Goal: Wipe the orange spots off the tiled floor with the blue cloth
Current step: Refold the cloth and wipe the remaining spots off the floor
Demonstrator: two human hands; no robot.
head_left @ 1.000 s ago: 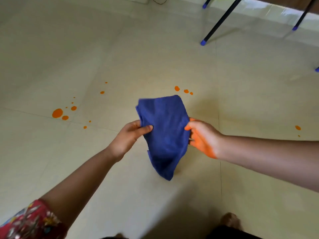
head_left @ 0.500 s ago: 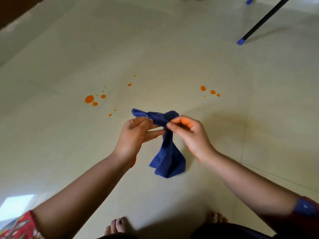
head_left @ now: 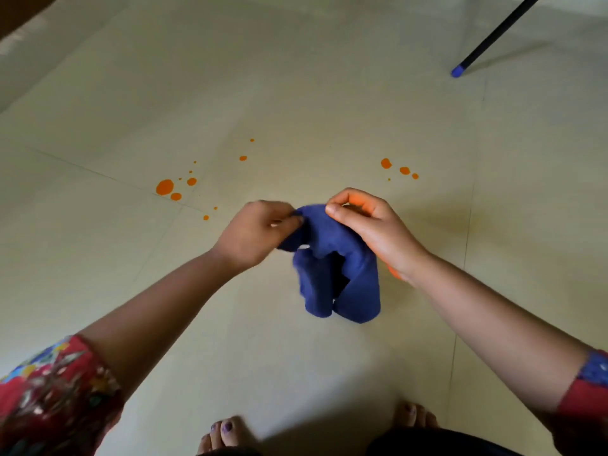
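Both the left hand and right hand grasp the bunched dark-blue fabric cloth at mid-frame. Round orange paint-like spots dot the pale tiled floor; wiping looks not yet begun.

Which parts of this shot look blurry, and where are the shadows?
Head view: the left hand is motion-smeared at its fingers, while the right hand and the dark blue cloth look sharper; soft shadows lie on the cream tiled floor right of the hands and near the feet.

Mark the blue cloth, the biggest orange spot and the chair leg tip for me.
blue cloth [head_left: 339,278]: head view, middle of the hanging fabric.
biggest orange spot [head_left: 164,187]: head view, centre of the blot.
chair leg tip [head_left: 458,71]: head view, blue cap on the floor.
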